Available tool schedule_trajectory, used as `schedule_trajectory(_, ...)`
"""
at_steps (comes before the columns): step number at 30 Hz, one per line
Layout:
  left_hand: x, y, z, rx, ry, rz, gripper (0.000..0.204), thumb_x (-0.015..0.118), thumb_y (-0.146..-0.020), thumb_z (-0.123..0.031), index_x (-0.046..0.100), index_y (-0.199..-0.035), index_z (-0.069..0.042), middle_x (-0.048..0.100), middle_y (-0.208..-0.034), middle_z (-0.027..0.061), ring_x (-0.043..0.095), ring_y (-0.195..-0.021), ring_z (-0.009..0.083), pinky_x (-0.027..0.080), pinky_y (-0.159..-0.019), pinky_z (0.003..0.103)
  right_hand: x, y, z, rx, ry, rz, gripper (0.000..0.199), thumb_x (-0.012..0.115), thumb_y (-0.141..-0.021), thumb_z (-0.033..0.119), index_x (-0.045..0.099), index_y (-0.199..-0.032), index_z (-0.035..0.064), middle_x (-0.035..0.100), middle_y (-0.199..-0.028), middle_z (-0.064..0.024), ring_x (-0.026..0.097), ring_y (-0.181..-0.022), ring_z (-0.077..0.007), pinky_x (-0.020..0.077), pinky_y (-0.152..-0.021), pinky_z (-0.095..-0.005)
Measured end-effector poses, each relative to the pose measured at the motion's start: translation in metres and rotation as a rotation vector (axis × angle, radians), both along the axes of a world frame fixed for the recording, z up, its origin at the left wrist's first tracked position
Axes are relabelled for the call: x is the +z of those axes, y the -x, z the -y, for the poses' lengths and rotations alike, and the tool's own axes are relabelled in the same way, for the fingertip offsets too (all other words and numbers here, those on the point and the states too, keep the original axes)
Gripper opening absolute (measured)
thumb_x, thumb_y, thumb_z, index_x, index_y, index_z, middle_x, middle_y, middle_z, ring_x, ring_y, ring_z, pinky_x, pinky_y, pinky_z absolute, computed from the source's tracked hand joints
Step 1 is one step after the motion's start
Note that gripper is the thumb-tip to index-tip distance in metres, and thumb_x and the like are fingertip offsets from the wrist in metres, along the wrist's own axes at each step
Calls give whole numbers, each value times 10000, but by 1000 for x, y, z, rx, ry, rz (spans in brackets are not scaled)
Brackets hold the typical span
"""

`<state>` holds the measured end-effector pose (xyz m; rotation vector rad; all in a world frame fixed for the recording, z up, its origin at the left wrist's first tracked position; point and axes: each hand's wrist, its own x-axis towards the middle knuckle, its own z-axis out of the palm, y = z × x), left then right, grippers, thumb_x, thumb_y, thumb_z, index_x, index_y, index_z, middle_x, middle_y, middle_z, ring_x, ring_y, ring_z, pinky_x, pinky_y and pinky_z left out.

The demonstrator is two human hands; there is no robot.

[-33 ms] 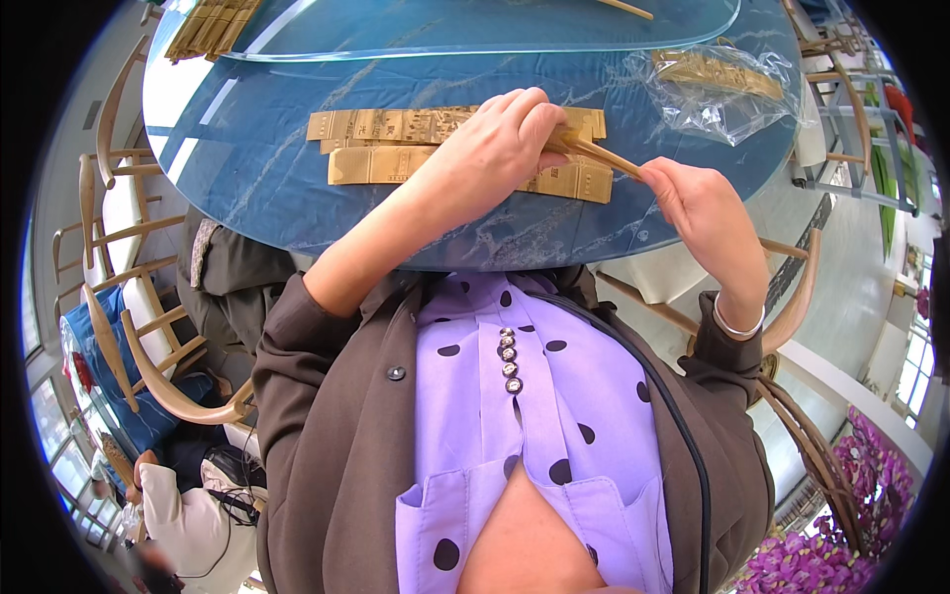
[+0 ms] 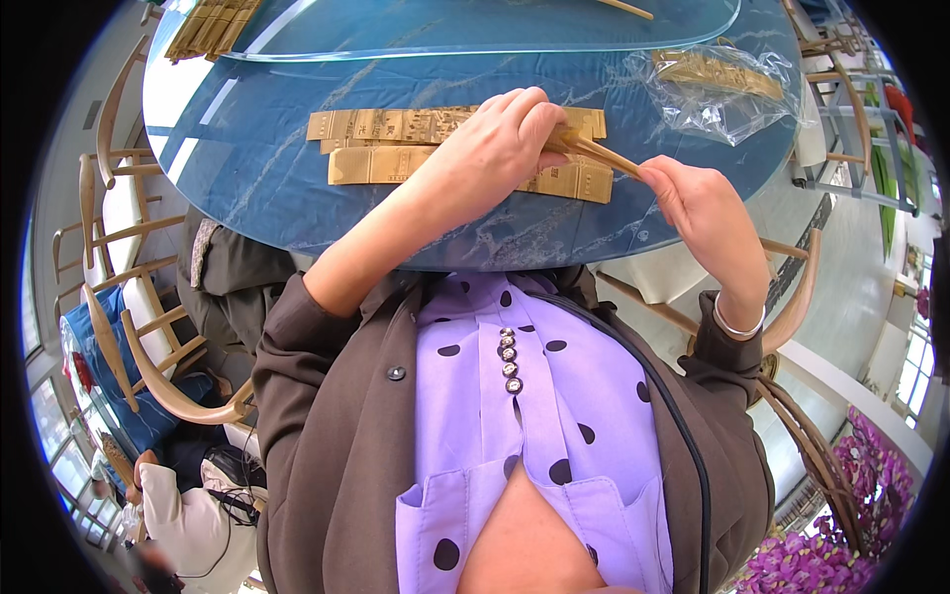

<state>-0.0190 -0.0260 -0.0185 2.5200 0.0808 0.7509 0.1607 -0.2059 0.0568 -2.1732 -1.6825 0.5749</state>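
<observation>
A narrow brown paper sleeve (image 2: 606, 156) slants between my two hands above the table. Closed round its upper left end is my left hand (image 2: 507, 137), whose fingers hide that end. My right hand (image 2: 701, 203) pinches the lower right end between thumb and fingers. Whether anything is inside the sleeve I cannot tell. Under my left hand and wrist lie two rows of flat brown printed paper strips, a farther row (image 2: 366, 125) and a nearer row (image 2: 368, 165). My left forearm covers part of both rows.
A blue marbled table (image 2: 267, 188) carries a raised glass disc (image 2: 475, 35) at its far side. Clear plastic wrap (image 2: 712, 109) with brown paper lies at the right. A stack of brown sleeves (image 2: 213, 28) is far left. Wooden chairs (image 2: 163, 366) and purple flowers (image 2: 821, 554) stand around.
</observation>
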Motion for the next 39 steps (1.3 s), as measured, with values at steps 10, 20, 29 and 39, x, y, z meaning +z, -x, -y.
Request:
schedule_trajectory(10, 0, -1, 1, -55, -22, -31, 323, 663, -904, -218, 519, -1076, 15, 536, -1003, 130, 566, -1000, 306, 471, -902, 404, 1, -6, -11, 106, 48, 21, 285, 543, -1025, 235, 628, -884, 3, 518, -604, -102, 525, -529, -205, 410, -524, -329)
schedule_trajectory(20, 6, 4, 0, -140, 291, -90, 198, 599, -966, -174, 557, -1059, -5, 565, -995, 141, 575, -986, 340, 479, -872, 410, 0, -15, -23, 73, 129, -126, 289, 604, -979, 288, 703, -933, 20, 499, -572, -130, 485, -509, -271, 402, -539, -375)
schedule_trajectory(29, 5, 1, -3, -45, 314, -28, 71, 553, -961, -28, 602, -1006, -3, 571, -933, 130, 594, -853, 331, 489, -758, 386, 3, -5, -18, 8, 68, -43, 237, 640, -966, 225, 723, -1037, 15, 599, -653, -104, 563, -557, -170, 440, -549, -307)
schedule_trajectory(39, 4, -1, 1, -19, 211, 66, 95, 561, -933, 13, 606, -1015, -6, 568, -926, 142, 588, -873, 335, 491, -777, 395, -9, 7, -27, 72, 0, -2, 212, 583, -991, 197, 698, -1083, 44, 592, -674, -145, 560, -574, -231, 449, -578, -341)
